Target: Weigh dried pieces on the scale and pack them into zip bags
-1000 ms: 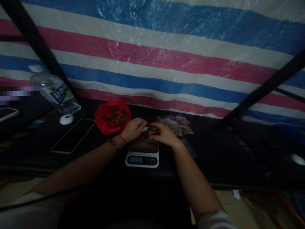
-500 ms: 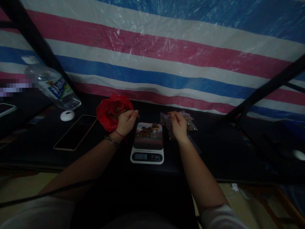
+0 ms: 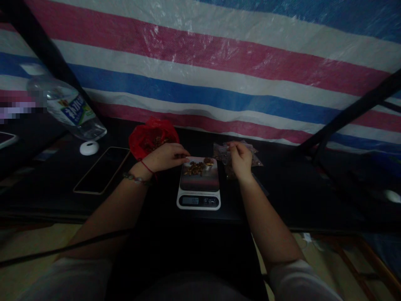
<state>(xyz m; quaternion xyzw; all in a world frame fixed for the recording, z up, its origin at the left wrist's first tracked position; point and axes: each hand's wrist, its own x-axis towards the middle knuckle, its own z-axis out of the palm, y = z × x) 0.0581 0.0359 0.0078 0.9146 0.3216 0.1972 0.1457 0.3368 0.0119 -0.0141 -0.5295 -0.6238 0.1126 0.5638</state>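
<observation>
Closest to me, at the bottom of the frame, two pale sleeves (image 3: 302,278) lead to bare forearms reaching up over a black tabletop (image 3: 297,188). A dark strap or cord (image 3: 78,247) crosses the lower left.

In the middle sits a white digital scale (image 3: 199,201), its display toward the person. On its platform lie small brown pieces (image 3: 194,168), with a small cup-like shape (image 3: 208,166) at their right; it's too dim to make out clearly.

The left hand (image 3: 164,158), wearing a red string and a beaded bracelet (image 3: 136,179), is at the scale's upper left corner, thumb and fingers close together; I can't tell whether anything is between them. The right hand (image 3: 240,161) is right of the scale, over some small clear plastic bags (image 3: 256,161), fingers bunched narrowly; whether they grip a bag I can't tell.

Left of centre, a dark-screened phone (image 3: 102,170) lies flat, with a rounded white object (image 3: 89,148) just beyond its upper left. Behind the left hand, a red plastic bag (image 3: 140,140) stands open, brown bits inside. Farther, at upper left, a clear labelled bottle (image 3: 70,106) lies tilted. Red, white and blue striped sheeting (image 3: 203,58) fills the back, between slanting dark bars (image 3: 347,113).
</observation>
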